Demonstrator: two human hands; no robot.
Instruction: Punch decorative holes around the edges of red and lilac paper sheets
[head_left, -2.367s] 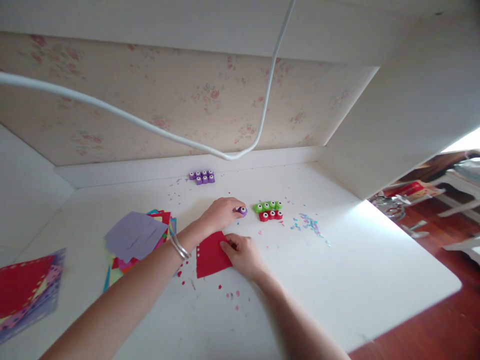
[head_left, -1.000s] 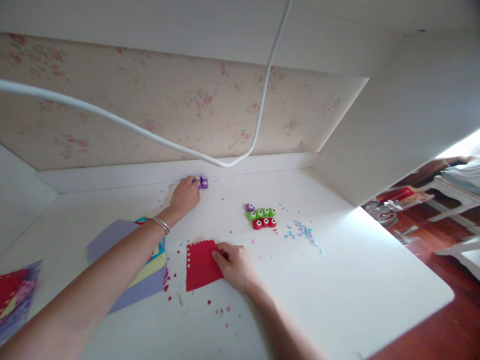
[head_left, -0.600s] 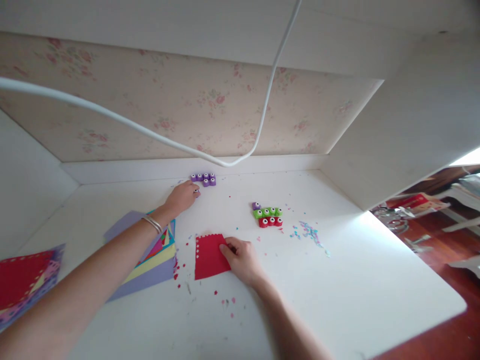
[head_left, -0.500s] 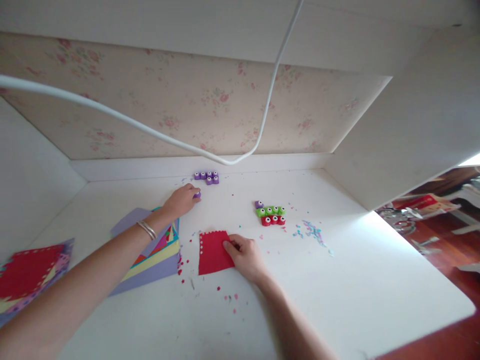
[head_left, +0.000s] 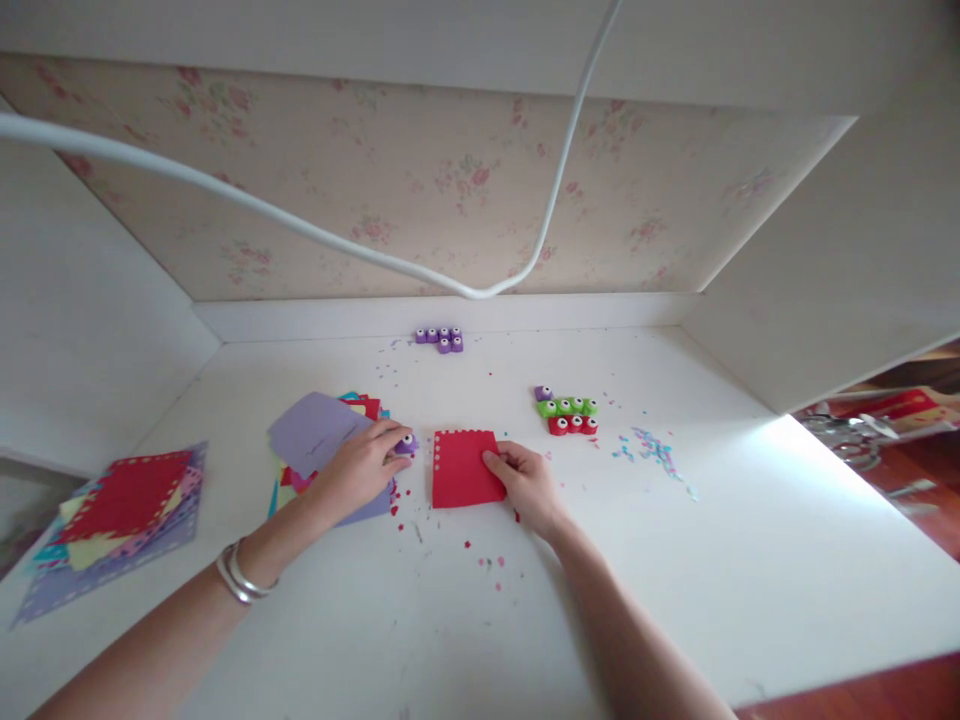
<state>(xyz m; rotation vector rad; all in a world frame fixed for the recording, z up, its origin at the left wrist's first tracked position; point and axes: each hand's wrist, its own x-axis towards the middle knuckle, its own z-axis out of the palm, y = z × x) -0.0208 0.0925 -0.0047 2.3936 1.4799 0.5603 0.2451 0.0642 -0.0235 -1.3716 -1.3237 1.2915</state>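
Note:
My left hand (head_left: 367, 462) is closed on a small purple craft punch (head_left: 406, 442), just left of a red paper sheet (head_left: 466, 472). Small holes run along the sheet's top and left edges. My right hand (head_left: 527, 485) pinches that sheet by its right side, thumb on top. Beneath my left hand and wrist lies a pile of coloured paper with a lavender sheet (head_left: 315, 432) uppermost. Tiny red paper cut-outs (head_left: 400, 508) are scattered between the pile and the red sheet.
Purple punches (head_left: 444, 340) stand by the back ledge. To the right are rows of green punches (head_left: 568, 406) and red punches (head_left: 574, 426). Blue and pink confetti (head_left: 654, 450) lies beyond. Hole-edged sheets (head_left: 135, 495) are stacked at left. A white cable (head_left: 330, 238) hangs in front.
My left hand has brought the purple punch from near the back row toward me, beside the red sheet's left edge. My right hand still holds the sheet. The view has shifted a little.

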